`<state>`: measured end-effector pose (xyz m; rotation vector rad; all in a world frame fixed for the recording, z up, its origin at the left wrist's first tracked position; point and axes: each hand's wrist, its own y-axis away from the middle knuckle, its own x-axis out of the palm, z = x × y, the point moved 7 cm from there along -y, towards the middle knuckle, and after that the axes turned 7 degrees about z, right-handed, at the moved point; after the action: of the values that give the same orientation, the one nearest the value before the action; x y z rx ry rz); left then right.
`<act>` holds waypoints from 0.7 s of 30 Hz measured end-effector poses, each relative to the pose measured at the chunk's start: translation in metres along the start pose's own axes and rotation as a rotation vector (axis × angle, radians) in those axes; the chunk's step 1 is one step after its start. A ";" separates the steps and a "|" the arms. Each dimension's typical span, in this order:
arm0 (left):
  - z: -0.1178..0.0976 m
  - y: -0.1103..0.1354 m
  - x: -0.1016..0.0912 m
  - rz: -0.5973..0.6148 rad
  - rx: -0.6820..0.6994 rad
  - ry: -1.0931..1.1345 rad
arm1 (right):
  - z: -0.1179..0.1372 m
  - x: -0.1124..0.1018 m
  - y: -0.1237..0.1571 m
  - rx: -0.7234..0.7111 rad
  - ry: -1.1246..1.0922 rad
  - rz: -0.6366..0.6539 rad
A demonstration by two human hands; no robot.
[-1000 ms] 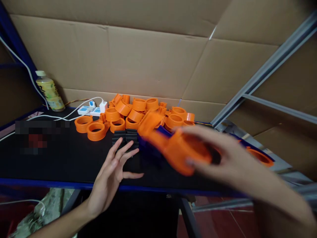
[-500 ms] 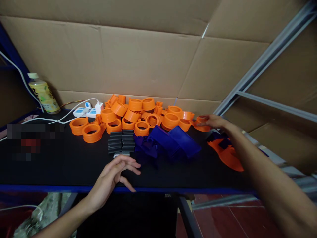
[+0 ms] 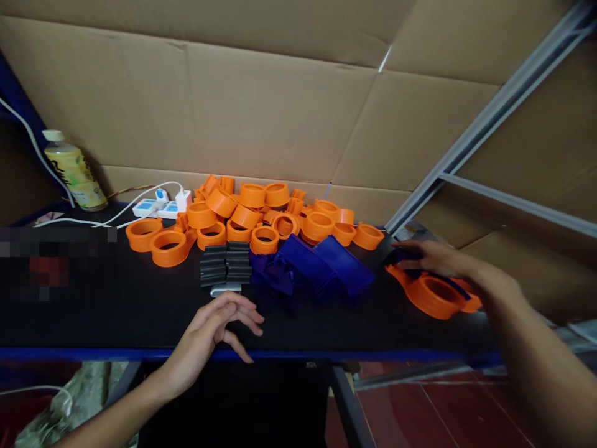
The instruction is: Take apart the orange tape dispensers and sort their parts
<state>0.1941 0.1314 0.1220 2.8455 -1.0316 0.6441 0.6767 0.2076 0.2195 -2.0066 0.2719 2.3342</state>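
My left hand point(image 3: 224, 326) hovers over the front of the black table, fingers apart and holding nothing. Just beyond it lie ribbed black strips point(image 3: 226, 266) and a small silvery piece point(image 3: 226, 290). On the right, my right hand point(image 3: 436, 256) has its fingers round the dark blue part of an orange tape dispenser point(image 3: 431, 297); some fingertips are hidden. A second orange piece shows partly behind that dispenser. Blue plastic plates point(image 3: 342, 264) and smaller blue pieces point(image 3: 275, 274) lie between my hands. Behind them is a heap of orange ring-shaped dispenser bodies point(image 3: 245, 216).
A white power strip point(image 3: 153, 208) with plugs and cables stands at the back left, beside a yellow-labelled bottle point(image 3: 77, 174). Cardboard point(image 3: 280, 112) walls the back. A grey metal post point(image 3: 485, 118) slants along the right. The table's blue front edge point(image 3: 280, 354) runs below my left hand.
My right hand has left the orange ring at the heap's right end and moved right and nearer, onto the tape dispenser. My left hand stays almost still. The view has shifted slightly.
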 end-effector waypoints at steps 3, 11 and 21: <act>-0.001 0.000 0.001 -0.004 -0.008 0.003 | 0.009 0.007 0.002 -0.056 0.011 0.049; -0.005 0.003 0.010 0.087 -0.027 -0.037 | 0.096 -0.061 0.068 -0.245 0.141 -0.309; 0.001 0.016 0.035 0.167 0.047 0.140 | 0.327 0.026 0.191 -0.984 0.055 -0.327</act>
<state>0.2086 0.0980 0.1336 2.7255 -1.2540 0.8785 0.3242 0.0723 0.2591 -2.1491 -1.3392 2.3838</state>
